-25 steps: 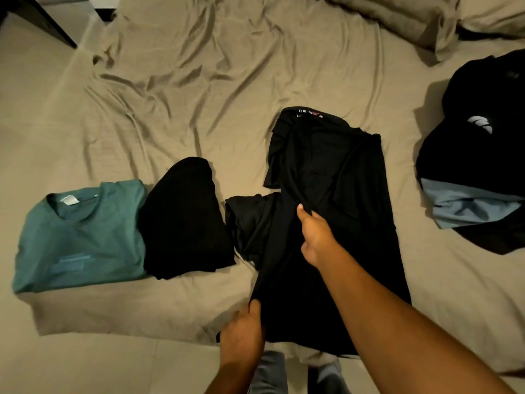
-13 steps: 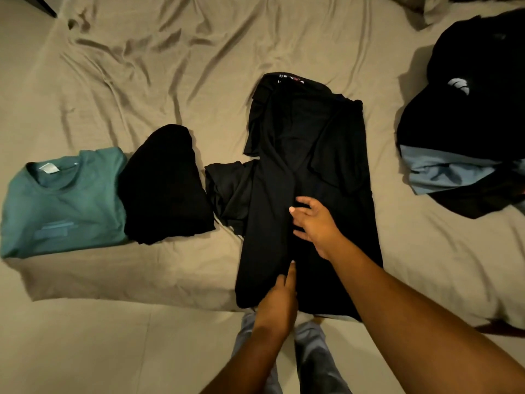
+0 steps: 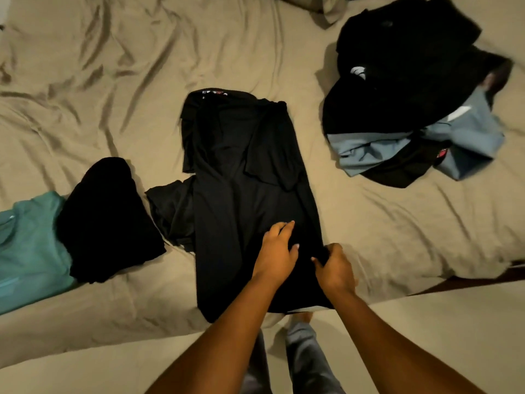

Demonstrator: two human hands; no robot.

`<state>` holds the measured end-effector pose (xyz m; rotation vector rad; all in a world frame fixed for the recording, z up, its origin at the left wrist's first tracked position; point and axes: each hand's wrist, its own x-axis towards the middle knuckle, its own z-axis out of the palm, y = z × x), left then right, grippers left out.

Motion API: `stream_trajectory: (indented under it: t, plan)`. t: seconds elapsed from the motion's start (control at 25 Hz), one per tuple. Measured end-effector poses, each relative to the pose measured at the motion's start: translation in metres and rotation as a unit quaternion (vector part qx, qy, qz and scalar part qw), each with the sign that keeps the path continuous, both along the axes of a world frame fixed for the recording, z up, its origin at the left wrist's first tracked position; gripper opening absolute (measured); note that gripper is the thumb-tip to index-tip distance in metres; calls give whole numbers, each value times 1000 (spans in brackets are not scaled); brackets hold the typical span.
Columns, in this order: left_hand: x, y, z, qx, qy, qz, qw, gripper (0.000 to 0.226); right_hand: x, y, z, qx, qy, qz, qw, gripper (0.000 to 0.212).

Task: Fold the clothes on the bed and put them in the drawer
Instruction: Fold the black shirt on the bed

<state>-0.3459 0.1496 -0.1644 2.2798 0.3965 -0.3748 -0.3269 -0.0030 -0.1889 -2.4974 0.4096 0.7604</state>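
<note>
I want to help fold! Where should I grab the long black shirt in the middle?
Probably its near hem, both corners, reaching from the near side. The black shirt lies long and narrow, collar far, so the hem folds up to it.

A home bedroom: rumpled tan bedsheet [image 3: 284, 52], pillow [image 3: 321, 7], scattered clothes [image 3: 397, 81]

At centre of bed [image 3: 119, 75] spread shirt [image 3: 241, 172], folded bundle [image 3: 105, 220] at my 9 o'clock, folded tee [image 3: 31, 245] outside it, loose pile [image 3: 397, 95] at 2 o'clock, my left hand [image 3: 277, 253] and right hand [image 3: 335, 268] on shirt's 6 o'clock end
</note>
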Motion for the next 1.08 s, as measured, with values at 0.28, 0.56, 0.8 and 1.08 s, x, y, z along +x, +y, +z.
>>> stream_trajectory:
  t: [0.28, 0.56, 0.8, 1.08]
  plan:
    - [81, -23, -5, -122, 101, 203, 966, 67, -28, 9, 20, 98, -141, 207, 963, 33]
    - [98, 11, -25, -207, 68, 326, 920, 29, -60, -1, 24, 37, -2, 333, 942, 63]
    - [113, 34, -23, -295, 72, 355, 884, 47, -83, 3, 31, 35, 63, 425, 902, 84]
    - [103, 59, -18, -252, 16, 325, 911, 46, -81, 2, 13, 89, 4, 332, 939, 54]
